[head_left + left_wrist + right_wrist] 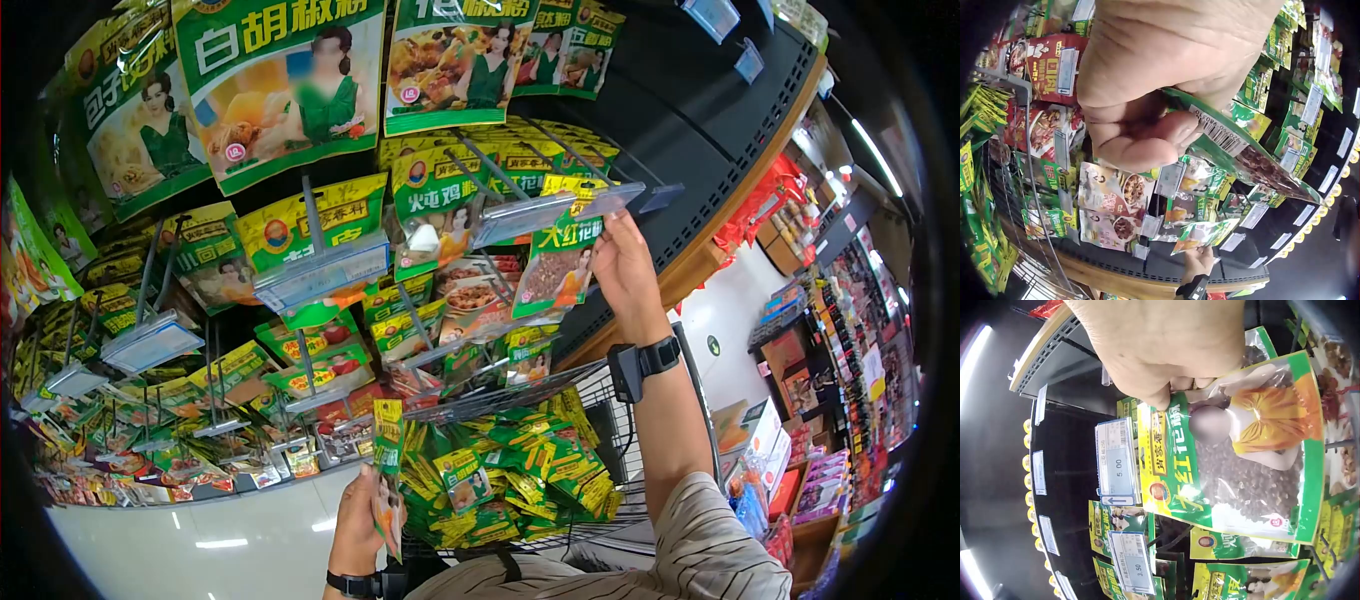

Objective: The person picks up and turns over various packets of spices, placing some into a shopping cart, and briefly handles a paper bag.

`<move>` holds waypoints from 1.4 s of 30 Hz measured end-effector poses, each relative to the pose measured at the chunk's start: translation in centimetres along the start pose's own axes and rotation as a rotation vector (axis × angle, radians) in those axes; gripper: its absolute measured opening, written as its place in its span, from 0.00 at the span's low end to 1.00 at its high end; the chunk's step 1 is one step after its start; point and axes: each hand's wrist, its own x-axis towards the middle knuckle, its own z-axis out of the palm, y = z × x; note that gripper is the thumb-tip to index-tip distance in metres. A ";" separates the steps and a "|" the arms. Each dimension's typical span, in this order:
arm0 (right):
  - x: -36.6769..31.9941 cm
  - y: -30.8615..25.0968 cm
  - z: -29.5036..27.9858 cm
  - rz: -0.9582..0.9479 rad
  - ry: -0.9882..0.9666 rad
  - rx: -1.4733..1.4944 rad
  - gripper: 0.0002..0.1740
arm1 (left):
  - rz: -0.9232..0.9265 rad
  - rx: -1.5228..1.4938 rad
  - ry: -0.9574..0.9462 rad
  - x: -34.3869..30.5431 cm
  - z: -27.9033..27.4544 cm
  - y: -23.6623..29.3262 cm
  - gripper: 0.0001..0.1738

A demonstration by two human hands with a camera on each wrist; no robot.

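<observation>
My right hand (626, 268) pinches the edge of a spice packet (1241, 487) with a green-and-yellow border and dark peppercorns behind its clear window. The packet hangs at a hook's front end, beside a clear price-tag holder (560, 212). Low in the head view, my left hand (356, 515) grips another spice packet (389, 475), seen nearly edge-on. The left wrist view shows that packet's barcode (1217, 132) and dark contents, with the thumb and fingers curled at its edge. Below and between the hands, a wire shopping cart (630, 455) holds a heap of similar packets (500, 470).
Large spice packets (285, 90) hang close in front at the top. Rows of hooks with price tags (322, 275) stick out from the dark shelf rack. A wooden shelf edge (790, 125) runs down the right, with pale floor (735, 310) and stacked goods beyond it.
</observation>
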 end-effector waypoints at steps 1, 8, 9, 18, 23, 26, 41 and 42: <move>0.0 0.0 0.0 -0.007 -0.006 -0.006 0.13 | 0.013 0.035 0.040 0.0 0.7 0.1 0.26; 0.2 -0.2 1.3 0.011 0.057 -0.089 0.10 | 0.060 0.101 0.055 -0.2 0.6 0.3 0.27; 0.4 -0.2 2.1 0.015 0.101 -0.100 0.09 | 0.067 0.096 0.060 0.0 0.3 0.1 0.26; 4.4 2.2 1.0 -0.006 0.195 -0.232 0.02 | 0.073 0.026 -0.081 -2.3 2.4 1.2 0.22; 3.4 1.7 1.9 -0.029 0.306 -0.445 0.10 | 0.241 0.220 -0.006 -3.5 4.7 0.8 0.22; 0.9 0.3 1.3 -0.022 0.270 -0.611 0.16 | 0.342 0.257 0.012 -3.4 6.0 0.7 0.20; -15.4 -2.3 4.9 0.478 -0.501 -0.372 0.21 | 0.710 0.643 -0.011 -1.6 13.2 -3.0 0.12; -15.5 -2.3 4.9 0.465 -0.509 -0.362 0.20 | 0.705 0.644 -0.021 -1.7 13.5 -3.2 0.12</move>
